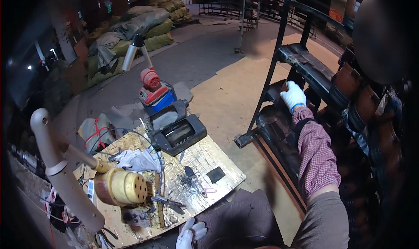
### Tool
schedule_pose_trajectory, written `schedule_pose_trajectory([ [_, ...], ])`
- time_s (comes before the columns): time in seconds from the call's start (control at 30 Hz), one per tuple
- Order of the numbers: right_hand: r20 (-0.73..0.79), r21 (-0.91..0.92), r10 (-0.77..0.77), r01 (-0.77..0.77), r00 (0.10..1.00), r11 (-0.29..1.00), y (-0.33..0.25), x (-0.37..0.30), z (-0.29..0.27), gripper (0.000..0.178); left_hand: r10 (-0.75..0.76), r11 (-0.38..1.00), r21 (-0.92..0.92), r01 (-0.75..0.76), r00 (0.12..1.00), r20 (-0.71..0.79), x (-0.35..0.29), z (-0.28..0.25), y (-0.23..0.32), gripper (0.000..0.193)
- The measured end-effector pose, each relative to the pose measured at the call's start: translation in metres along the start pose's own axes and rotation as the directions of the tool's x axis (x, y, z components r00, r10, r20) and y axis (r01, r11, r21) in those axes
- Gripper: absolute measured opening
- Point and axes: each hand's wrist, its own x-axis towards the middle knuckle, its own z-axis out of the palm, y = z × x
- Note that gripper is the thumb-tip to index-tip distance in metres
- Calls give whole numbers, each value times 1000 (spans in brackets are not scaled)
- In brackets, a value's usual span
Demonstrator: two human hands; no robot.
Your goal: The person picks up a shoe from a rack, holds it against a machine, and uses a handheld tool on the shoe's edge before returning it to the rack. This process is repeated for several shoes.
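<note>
Open floor (227, 109) separates bench (227, 168) edge from rack (305, 62) — left hand (190, 234) unclenched beside bench, right hand (293, 96) at rack, grip unclear.

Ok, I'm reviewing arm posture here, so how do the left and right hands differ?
The right hand is stretched out at the dark rack; the left hand is low, by the near edge of the worktable. The right hand shows a blue cuff and checkered sleeve; the left hand is cut off by the lower picture edge. Both wear white gloves.
</note>
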Motion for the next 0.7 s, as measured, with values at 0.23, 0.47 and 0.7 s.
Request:
schedule_pose_trajectory([
  [0.23, 160, 161, -259, 234, 952, 959, -21, -126, -25, 37, 22, 995, -98, -23, 1000, -11, -29, 11, 6, 46],
  [0.47, 248, 904, -371, -76, 895, 421, -56, -248, -124, 24, 124, 991, -4, -135, 898, 423, -71, 16, 1, 83],
  [0.7, -115, 773, -993, 630, 21, -76, -85, -430, -168, 44, 296, 791, -606, -84, 920, 259, -101, 3, -3, 101],
])
